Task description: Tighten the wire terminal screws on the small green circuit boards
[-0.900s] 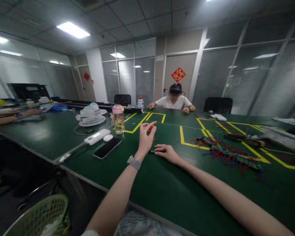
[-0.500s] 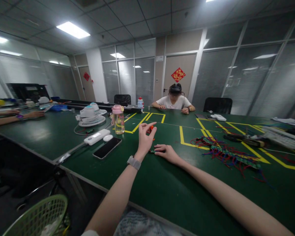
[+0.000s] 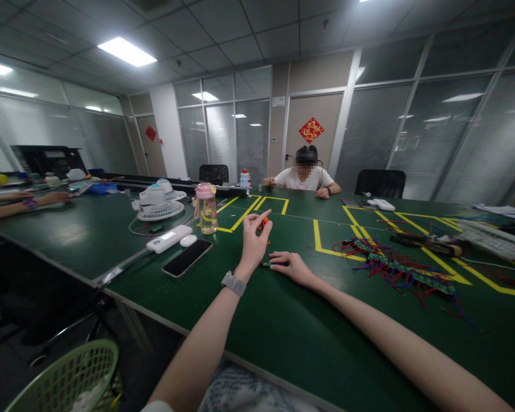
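My left hand (image 3: 254, 240), a grey-banded watch on its wrist, is raised over the table with thumb and forefinger curved round a small orange-and-dark object (image 3: 265, 223). Its kind cannot be made out, since the fingers hide most of it. Just to the right and lower, my right hand (image 3: 294, 269) rests on the table, fingers closed at the edge of a small green circuit board (image 3: 266, 264). Part of that board is covered by the fingertips.
Wired circuit boards (image 3: 405, 273) lie in a row at right. At left are a phone (image 3: 187, 258), a white power bank (image 3: 169, 239), a pink-lidded bottle (image 3: 206, 209) and a fan (image 3: 159, 209). A person (image 3: 302, 177) sits opposite; another person's arms (image 3: 26, 203) reach in at far left.
My two hands have barely moved. The person opposite has lifted one hand slightly and moved it outward, and the arms at far left have shifted a little left.
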`<state>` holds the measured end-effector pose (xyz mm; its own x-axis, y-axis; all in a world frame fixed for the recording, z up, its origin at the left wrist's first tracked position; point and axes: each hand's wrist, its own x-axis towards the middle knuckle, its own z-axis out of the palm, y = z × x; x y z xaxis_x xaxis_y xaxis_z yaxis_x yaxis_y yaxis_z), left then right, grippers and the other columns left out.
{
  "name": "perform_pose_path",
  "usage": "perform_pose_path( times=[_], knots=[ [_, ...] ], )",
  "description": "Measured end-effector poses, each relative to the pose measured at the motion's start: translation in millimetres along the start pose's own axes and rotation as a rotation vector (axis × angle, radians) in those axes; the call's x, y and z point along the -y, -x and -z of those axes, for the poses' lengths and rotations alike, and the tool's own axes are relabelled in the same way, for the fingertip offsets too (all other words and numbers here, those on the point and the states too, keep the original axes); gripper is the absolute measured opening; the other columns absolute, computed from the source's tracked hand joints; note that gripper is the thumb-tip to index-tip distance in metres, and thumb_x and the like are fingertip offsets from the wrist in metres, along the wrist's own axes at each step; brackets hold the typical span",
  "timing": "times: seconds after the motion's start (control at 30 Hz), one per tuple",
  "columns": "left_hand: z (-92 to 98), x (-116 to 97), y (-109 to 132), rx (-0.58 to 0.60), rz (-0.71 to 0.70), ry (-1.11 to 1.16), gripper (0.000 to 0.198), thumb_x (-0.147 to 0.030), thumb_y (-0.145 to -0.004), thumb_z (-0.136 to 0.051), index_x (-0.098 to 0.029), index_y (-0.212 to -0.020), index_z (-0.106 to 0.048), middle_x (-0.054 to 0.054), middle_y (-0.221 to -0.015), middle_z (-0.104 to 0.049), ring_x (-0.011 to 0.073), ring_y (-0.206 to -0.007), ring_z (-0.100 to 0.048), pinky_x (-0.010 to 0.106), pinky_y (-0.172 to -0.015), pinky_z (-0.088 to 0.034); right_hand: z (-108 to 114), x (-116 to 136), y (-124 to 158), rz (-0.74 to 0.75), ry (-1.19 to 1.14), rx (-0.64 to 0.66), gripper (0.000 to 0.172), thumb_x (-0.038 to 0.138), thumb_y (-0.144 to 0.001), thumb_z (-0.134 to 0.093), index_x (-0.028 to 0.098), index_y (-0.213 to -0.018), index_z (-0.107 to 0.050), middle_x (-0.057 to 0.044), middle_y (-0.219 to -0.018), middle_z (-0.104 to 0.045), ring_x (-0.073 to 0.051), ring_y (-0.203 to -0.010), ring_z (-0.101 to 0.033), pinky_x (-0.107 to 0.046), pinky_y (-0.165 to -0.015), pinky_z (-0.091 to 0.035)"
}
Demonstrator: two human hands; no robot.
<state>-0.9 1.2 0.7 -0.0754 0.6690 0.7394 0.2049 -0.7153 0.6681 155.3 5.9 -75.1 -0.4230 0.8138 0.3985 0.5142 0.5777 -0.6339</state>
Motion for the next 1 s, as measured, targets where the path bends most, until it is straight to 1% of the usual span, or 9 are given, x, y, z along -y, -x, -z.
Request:
perform_pose_path(
  times=[0.17,0.33,0.43,0.53,0.63,0.73,0.83,0.93,1.0],
  knots=[
    [-4.6,4.3,0.4,0.122,0.061,0.235,0.036,-0.027,-0.091,-0.04,-0.025,-0.124,-0.052,0.006,-0.108,-0.055,0.0136,-0.089,-0.058,0.026,-0.075,-0.05,0.4,1.3,0.3,-0.003,0.005,-0.001,0.02,0.032,-0.077,-0.063,0.023,-0.092,-0.073,-0.007,-0.11,-0.066,-0.024,-0.112,-0.055,-0.041,-0.099,-0.039],
    [-1.3,2.8,1.3,-0.018,-0.003,0.003,0.029,-0.032,-0.082,-0.057,-0.026,-0.109,-0.064,0.005,-0.098,-0.051,0.0141,-0.088,-0.055,0.026,-0.077,-0.048,0.4,0.3,-0.1,-0.001,0.0,0.003,0.022,0.034,-0.077,-0.063,0.022,-0.093,-0.073,-0.007,-0.111,-0.066,-0.025,-0.112,-0.055,-0.042,-0.099,-0.039],
    [0.4,4.2,-0.6,-0.066,0.012,-0.019,0.029,-0.03,-0.086,-0.051,-0.026,-0.112,-0.062,0.006,-0.108,-0.049,0.0151,-0.098,-0.053,0.027,-0.084,-0.046,0.4,-0.1,0.1,-0.001,-0.001,0.004,0.023,0.035,-0.077,-0.063,0.022,-0.093,-0.073,-0.008,-0.111,-0.066,-0.025,-0.112,-0.055,-0.041,-0.099,-0.039],
    [-1.9,7.6,-2.0,-0.015,0.095,0.131,0.035,-0.027,-0.091,-0.039,-0.023,-0.121,-0.055,0.008,-0.111,-0.055,0.0147,-0.093,-0.057,0.028,-0.079,-0.048,0.6,0.7,0.5,-0.008,0.003,0.004,0.023,0.033,-0.077,-0.063,0.021,-0.094,-0.073,-0.008,-0.112,-0.066,-0.024,-0.113,-0.055,-0.04,-0.099,-0.039],
    [-4.0,6.3,-0.8,0.036,0.13,0.221,0.036,-0.028,-0.089,-0.043,-0.022,-0.123,-0.053,0.007,-0.105,-0.059,0.0137,-0.083,-0.059,0.026,-0.071,-0.05,1.0,2.1,1.0,-0.009,0.007,0.007,0.023,0.033,-0.077,-0.063,0.021,-0.094,-0.073,-0.008,-0.112,-0.065,-0.024,-0.112,-0.055,-0.04,-0.099,-0.039],
    [-2.3,0.2,1.2,0.015,0.041,0.085,0.031,-0.031,-0.083,-0.055,-0.024,-0.113,-0.062,0.006,-0.101,-0.055,0.0145,-0.087,-0.056,0.026,-0.075,-0.049,1.4,3.4,1.1,-0.001,0.008,0.005,0.022,0.033,-0.077,-0.063,0.022,-0.094,-0.073,-0.007,-0.112,-0.066,-0.025,-0.112,-0.055,-0.04,-0.099,-0.039],
    [0.2,-2.2,1.0,-0.019,0.01,-0.02,0.029,-0.034,-0.083,-0.056,-0.026,-0.109,-0.065,0.006,-0.11,-0.048,0.0155,-0.097,-0.054,0.027,-0.084,-0.046,1.6,3.8,0.9,0.004,0.005,0.003,0.022,0.033,-0.078,-0.063,0.022,-0.094,-0.073,-0.007,-0.112,-0.066,-0.025,-0.112,-0.055,-0.041,-0.099,-0.039],
    [-1.2,2.8,-0.6,0.01,0.029,0.065,0.031,-0.03,-0.089,-0.044,-0.025,-0.116,-0.06,0.007,-0.118,-0.05,0.0157,-0.105,-0.053,0.029,-0.09,-0.043,1.6,3.6,0.8,-0.002,0.005,0.005,0.022,0.033,-0.077,-0.063,0.023,-0.094,-0.072,-0.007,-0.112,-0.065,-0.025,-0.112,-0.055,-0.041,-0.1,-0.039],
    [-3.2,6.4,-0.9,0.054,0.058,0.169,0.035,-0.028,-0.091,-0.039,-0.023,-0.122,-0.055,0.008,-0.115,-0.055,0.015,-0.097,-0.057,0.029,-0.084,-0.047,1.5,3.3,0.6,-0.002,0.009,0.003,0.023,0.033,-0.077,-0.063,0.022,-0.095,-0.072,-0.007,-0.112,-0.066,-0.025,-0.112,-0.055,-0.041,-0.1,-0.039]
  ],
)
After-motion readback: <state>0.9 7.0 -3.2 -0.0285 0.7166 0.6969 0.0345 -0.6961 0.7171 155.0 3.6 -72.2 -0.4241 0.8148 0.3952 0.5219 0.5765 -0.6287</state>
